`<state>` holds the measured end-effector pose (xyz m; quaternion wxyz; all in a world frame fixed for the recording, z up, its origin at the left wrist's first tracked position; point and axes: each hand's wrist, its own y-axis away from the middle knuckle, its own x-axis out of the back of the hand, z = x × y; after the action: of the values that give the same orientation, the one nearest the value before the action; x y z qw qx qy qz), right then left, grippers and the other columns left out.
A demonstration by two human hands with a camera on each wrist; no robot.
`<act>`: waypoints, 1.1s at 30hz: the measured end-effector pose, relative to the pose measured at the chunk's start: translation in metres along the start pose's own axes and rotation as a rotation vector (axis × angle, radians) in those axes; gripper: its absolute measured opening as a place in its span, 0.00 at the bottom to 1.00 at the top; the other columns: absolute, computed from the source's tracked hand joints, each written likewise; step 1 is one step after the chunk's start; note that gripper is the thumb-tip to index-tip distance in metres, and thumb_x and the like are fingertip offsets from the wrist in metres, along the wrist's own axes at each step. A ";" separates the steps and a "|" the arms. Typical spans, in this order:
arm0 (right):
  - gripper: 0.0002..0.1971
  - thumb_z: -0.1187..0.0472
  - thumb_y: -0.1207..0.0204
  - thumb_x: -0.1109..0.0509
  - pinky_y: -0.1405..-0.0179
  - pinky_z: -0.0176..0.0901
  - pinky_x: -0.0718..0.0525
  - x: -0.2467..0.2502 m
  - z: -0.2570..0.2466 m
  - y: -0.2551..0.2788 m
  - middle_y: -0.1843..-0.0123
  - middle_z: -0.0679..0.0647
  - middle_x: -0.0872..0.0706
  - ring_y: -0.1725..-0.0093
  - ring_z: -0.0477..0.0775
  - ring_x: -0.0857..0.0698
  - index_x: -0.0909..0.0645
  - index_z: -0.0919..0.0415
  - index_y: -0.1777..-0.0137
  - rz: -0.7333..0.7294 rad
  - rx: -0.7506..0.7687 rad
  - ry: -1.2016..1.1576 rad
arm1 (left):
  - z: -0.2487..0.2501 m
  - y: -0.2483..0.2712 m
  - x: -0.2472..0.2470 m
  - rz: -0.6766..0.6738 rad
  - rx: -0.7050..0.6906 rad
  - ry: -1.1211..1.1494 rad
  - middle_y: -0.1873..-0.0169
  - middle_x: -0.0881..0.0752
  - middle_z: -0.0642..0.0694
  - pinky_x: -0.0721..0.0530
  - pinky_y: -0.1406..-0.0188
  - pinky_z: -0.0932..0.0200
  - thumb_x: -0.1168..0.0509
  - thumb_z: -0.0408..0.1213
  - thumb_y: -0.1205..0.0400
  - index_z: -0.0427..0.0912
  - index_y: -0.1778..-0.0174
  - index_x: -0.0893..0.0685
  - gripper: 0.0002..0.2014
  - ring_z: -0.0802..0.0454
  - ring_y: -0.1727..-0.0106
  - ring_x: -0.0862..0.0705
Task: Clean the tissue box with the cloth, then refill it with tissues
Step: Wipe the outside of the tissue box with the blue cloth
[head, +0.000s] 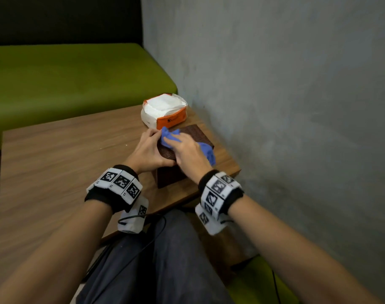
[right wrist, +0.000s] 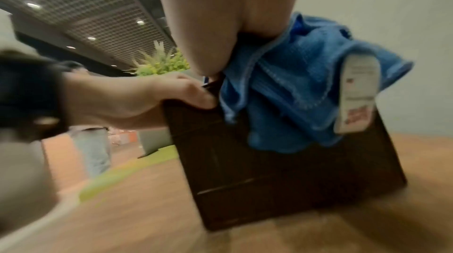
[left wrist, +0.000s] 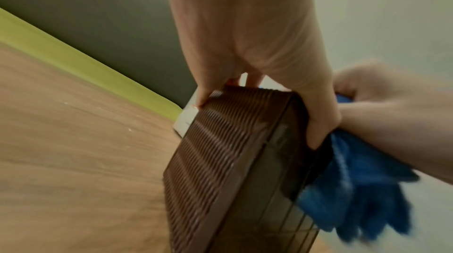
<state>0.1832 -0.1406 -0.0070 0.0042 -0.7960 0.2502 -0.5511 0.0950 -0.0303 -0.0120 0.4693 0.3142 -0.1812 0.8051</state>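
Observation:
A dark brown ribbed tissue box (head: 197,136) stands on the wooden table (head: 55,154) near the wall. My left hand (head: 156,147) grips the box's left side, fingers on the far edge and thumb on the near edge, plain in the left wrist view (left wrist: 259,119). My right hand (head: 185,148) holds a bunched blue cloth (head: 170,137) against the box's top. In the right wrist view the cloth (right wrist: 289,92) hangs from under my palm (right wrist: 220,44) over the box (right wrist: 282,175), its white label showing. An open orange-and-white tissue pack (head: 165,110) lies just behind the box.
A grey wall (head: 297,106) runs close along the table's right edge. A green bench seat (head: 66,80) lies beyond the table's far edge. The box sits near the table's front right corner, above my lap (head: 165,260).

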 end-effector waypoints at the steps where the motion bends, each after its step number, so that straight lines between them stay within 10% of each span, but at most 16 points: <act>1: 0.20 0.79 0.32 0.35 0.38 0.55 0.20 0.000 -0.001 0.010 0.43 0.71 0.14 0.41 0.71 0.17 0.17 0.70 0.40 -0.007 0.060 0.000 | -0.001 0.001 0.001 0.002 0.002 0.000 0.35 0.28 0.38 0.37 0.35 0.63 0.35 0.62 0.52 0.38 0.28 0.28 0.54 0.42 0.30 0.32; 9: 0.18 0.76 0.25 0.38 0.37 0.54 0.22 0.034 0.042 -0.001 0.41 0.71 0.15 0.39 0.69 0.17 0.18 0.66 0.37 0.058 -0.180 -0.024 | 0.009 0.000 0.010 -0.068 0.092 -0.069 0.29 0.29 0.40 0.33 0.27 0.52 0.22 0.44 0.34 0.37 0.23 0.35 0.45 0.44 0.26 0.33; 12: 0.18 0.74 0.23 0.39 0.34 0.48 0.27 0.036 0.028 0.001 0.37 0.69 0.17 0.35 0.66 0.20 0.20 0.65 0.34 0.153 -0.160 -0.077 | 0.010 -0.007 0.026 -0.163 0.260 0.210 0.52 0.15 0.44 0.17 0.62 0.62 0.23 0.42 0.33 0.41 0.43 0.15 0.22 0.57 0.55 0.14; 15: 0.17 0.76 0.25 0.36 0.36 0.44 0.26 0.022 0.014 0.014 0.40 0.72 0.16 0.38 0.69 0.18 0.18 0.69 0.38 0.238 -0.073 -0.080 | 0.001 -0.010 0.026 -0.264 0.380 0.404 0.63 0.18 0.43 0.25 0.77 0.67 0.26 0.52 0.49 0.41 0.55 0.14 0.29 0.56 0.70 0.18; 18: 0.18 0.77 0.25 0.36 0.33 0.53 0.22 0.003 0.016 0.012 0.37 0.70 0.16 0.35 0.69 0.19 0.20 0.70 0.36 0.194 -0.091 -0.049 | -0.009 -0.010 0.019 -0.263 0.410 0.497 0.59 0.18 0.43 0.20 0.69 0.63 0.27 0.56 0.48 0.43 0.52 0.17 0.31 0.51 0.59 0.18; 22: 0.20 0.78 0.24 0.40 0.29 0.55 0.26 -0.018 0.016 0.007 0.32 0.69 0.19 0.30 0.68 0.24 0.23 0.71 0.33 0.094 -0.175 -0.057 | -0.024 -0.014 0.013 -0.108 0.221 0.310 0.49 0.16 0.43 0.19 0.52 0.52 0.35 0.43 0.20 0.51 0.43 0.18 0.10 0.45 0.44 0.18; 25: 0.22 0.79 0.23 0.41 0.25 0.56 0.29 -0.029 0.015 0.004 0.29 0.68 0.22 0.26 0.68 0.29 0.26 0.68 0.30 0.081 -0.226 -0.034 | -0.028 -0.004 0.006 0.030 0.066 0.180 0.31 0.21 0.45 0.24 0.29 0.49 0.28 0.47 0.26 0.51 0.28 0.27 0.29 0.47 0.29 0.24; 29: 0.22 0.76 0.21 0.42 0.25 0.54 0.29 -0.029 0.019 -0.005 0.27 0.67 0.24 0.26 0.66 0.30 0.28 0.65 0.28 0.068 -0.267 0.032 | -0.028 0.020 -0.008 -0.096 0.058 0.057 0.18 0.54 0.45 0.45 0.19 0.51 0.19 0.54 0.42 0.44 0.18 0.58 0.66 0.49 0.17 0.51; 33: 0.21 0.74 0.21 0.43 0.24 0.52 0.33 -0.033 0.008 -0.023 0.25 0.63 0.25 0.25 0.65 0.31 0.26 0.63 0.29 -0.010 -0.197 0.053 | -0.024 0.014 -0.005 -0.055 0.077 0.079 0.23 0.44 0.40 0.39 0.25 0.59 0.26 0.60 0.55 0.35 0.19 0.53 0.71 0.49 0.23 0.41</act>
<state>0.1909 -0.1098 -0.0324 -0.0833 -0.7790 0.2992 -0.5447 0.0763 -0.0259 -0.0330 0.4855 0.3047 -0.1228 0.8101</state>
